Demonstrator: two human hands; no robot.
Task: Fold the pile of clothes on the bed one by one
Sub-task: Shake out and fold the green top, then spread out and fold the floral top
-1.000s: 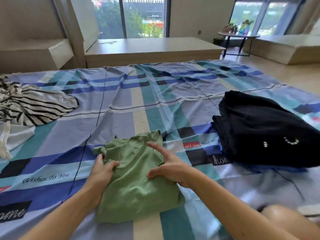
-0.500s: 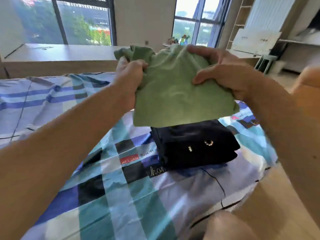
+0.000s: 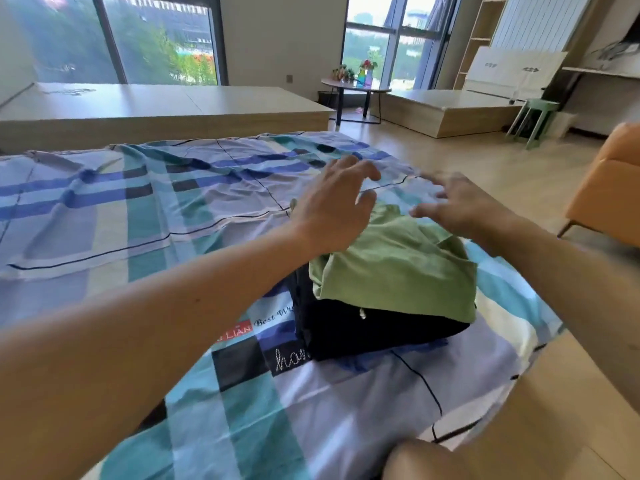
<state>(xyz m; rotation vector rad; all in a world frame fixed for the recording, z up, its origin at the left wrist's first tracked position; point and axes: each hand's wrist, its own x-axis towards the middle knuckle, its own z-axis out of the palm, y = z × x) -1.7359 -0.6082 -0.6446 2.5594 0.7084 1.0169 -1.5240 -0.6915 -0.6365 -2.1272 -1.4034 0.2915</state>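
A folded green garment [image 3: 398,265] lies on top of a folded black garment [image 3: 363,330] near the right edge of the bed [image 3: 173,216], which has a blue, teal and white checked sheet. My left hand [image 3: 332,206] hovers over the green garment's far left corner with fingers spread and holds nothing. My right hand [image 3: 457,202] hovers just above its far right side, fingers loose and apart from the cloth. The striped pile of unfolded clothes is out of view.
An orange armchair [image 3: 609,188] stands right of the bed on the wooden floor. Behind the bed runs a low wooden platform [image 3: 166,109]. A small round table [image 3: 356,90] with flowers and a green stool [image 3: 535,121] stand farther back. My knee [image 3: 433,460] shows at the bottom.
Both hands carried the folded green garment from the bed's middle to the right, set it on the black garment and let go. The view turned right.
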